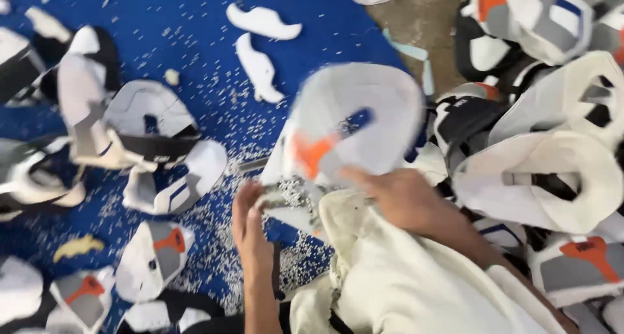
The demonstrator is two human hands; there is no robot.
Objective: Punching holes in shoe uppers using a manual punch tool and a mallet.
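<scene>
Shoe uppers [559,178] lie in a big heap at the right, and more lie spread on the blue surface [195,22] at the left. One white upper [354,119] with an orange patch is lifted in the middle, blurred; its long axis runs from near left to far right, rounded end far. Right hand [396,197] is closed on its near edge. Left hand [250,227] pinches the near left corner, fingers curled, above the white crumbs.
</scene>
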